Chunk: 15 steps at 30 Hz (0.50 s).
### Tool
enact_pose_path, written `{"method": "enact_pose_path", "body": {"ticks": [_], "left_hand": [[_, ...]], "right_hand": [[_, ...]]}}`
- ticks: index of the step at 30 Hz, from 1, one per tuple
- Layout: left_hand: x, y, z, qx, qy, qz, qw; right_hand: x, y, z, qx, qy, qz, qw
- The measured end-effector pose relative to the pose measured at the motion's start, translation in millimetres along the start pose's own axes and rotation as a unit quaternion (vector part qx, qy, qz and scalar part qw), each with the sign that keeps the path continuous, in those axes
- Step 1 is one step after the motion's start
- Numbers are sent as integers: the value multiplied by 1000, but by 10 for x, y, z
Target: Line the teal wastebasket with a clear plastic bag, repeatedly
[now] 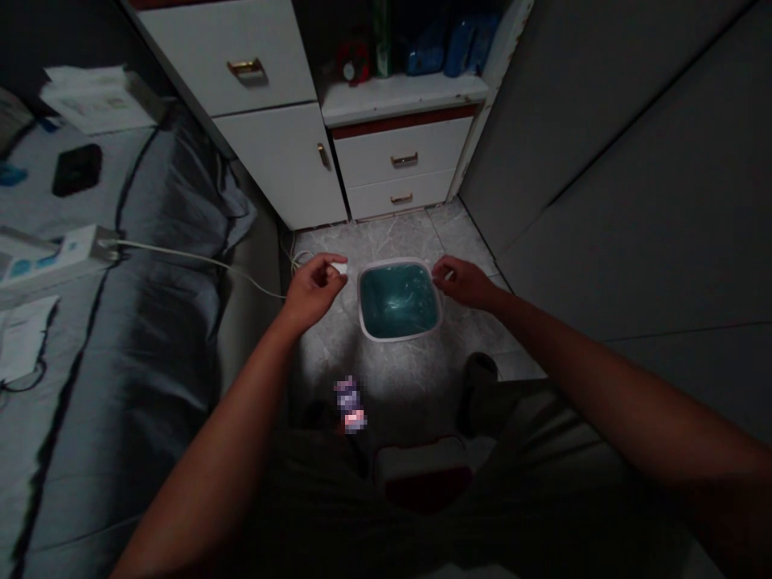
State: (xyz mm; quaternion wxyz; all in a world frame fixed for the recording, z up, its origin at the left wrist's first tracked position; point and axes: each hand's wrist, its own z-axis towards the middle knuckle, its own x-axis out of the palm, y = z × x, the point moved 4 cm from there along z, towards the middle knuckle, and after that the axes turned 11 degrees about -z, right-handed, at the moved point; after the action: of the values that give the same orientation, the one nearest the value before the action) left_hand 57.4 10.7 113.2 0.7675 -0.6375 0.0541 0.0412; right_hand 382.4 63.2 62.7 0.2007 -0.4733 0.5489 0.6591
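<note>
My left hand [310, 293] is closed in a pinch on a small white object [340, 267], whose kind I cannot make out. It is held just left of a basin with a pale rim [360, 310] and a blue-green inside, standing on the tiled floor. Bright glints show inside the basin; whether it contains water is unclear. My right hand [463, 281] hovers by the basin's right rim, its fingers curled together. Whatever those fingers hold, if anything, is hidden, and I cannot tell if they touch the rim.
White cabinets with drawers [404, 153] stand ahead, below a shelf [410, 98] of bottles and packs. A bed with grey bedding [174, 209] lies left, bearing a power strip [72, 253] with a trailing cord. Grey panels [633, 201] rise at right. A blurred-out item [351, 404] is near my legs.
</note>
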Motion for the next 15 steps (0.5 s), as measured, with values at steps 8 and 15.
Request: {"method": "enact_pose_path", "body": {"ticks": [8,15], "left_hand": [[531,250,-631,-113,306,282,902],[733,428,-995,-241,440,374,780]], "right_hand": [[810,219,-517,-143,284,-132,939],[868,196,-583,-134,308,-194,922]]}}
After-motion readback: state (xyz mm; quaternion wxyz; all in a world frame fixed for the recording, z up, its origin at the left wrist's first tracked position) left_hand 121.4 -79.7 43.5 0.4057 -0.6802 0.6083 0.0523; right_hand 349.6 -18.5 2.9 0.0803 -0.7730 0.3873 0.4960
